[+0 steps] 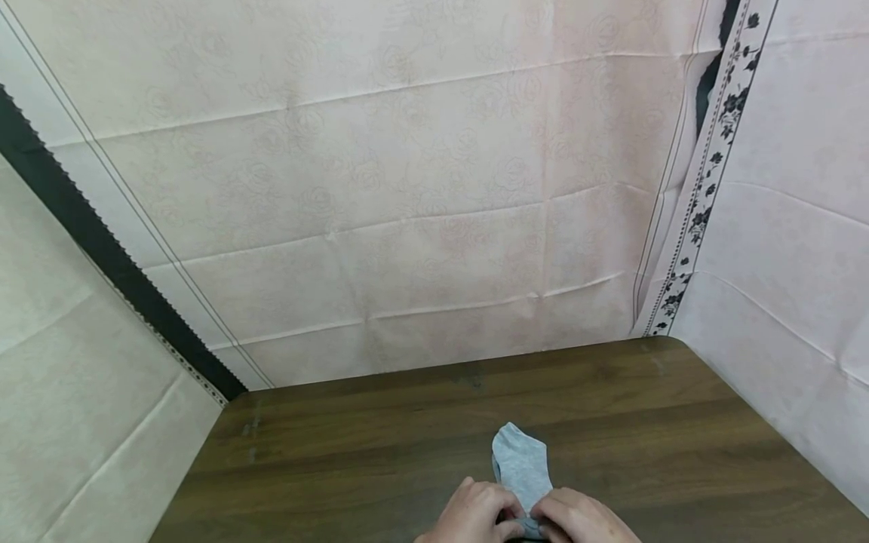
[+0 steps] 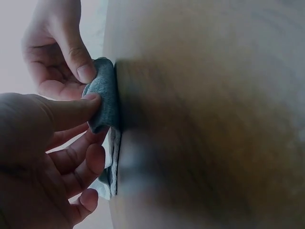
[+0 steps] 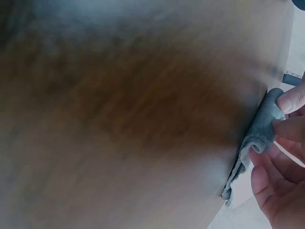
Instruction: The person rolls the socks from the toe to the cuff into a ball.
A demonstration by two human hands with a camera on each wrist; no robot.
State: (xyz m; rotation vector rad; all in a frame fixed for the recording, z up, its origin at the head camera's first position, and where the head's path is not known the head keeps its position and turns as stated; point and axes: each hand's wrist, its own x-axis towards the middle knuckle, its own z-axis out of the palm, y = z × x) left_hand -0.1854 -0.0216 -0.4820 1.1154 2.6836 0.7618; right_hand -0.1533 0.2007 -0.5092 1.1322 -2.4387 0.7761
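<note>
"Left hand [image 1: 477,514]: what has it got?"

"It pinches the near end of a grey sock [image 1: 523,461]. In the left wrist view the thumb presses on a rolled part of the knit, and the lower fingers curl loosely beneath."

"And the right hand [image 1: 582,516]?"

"Pinching the same end, just beside the left. Its thumb lies on the roll too, and the two thumbs are near each other."

"Where is the sock itself?"

"On the wooden table [image 1: 326,445], at the bottom of the head view, right of the middle. Its rounded far end points away from the person; the rolled end sits between the two hands."

"One sock or two?"

"I can't tell. The wrist views show layered edges below the roll, but the fingers hide much of it."

"What's around the table?"

"Beyond the far edge hangs a pale cloth [image 1: 421,166] with a faint rose pattern and crossing creases. To the right there's a white cloth [image 1: 801,196] edged with a black floral border [image 1: 713,166]. At the left, a dark strip [image 1: 115,245] with a scalloped edge slants down to the table's far corner, with another pale panel [image 1: 75,392] beside it."
</note>
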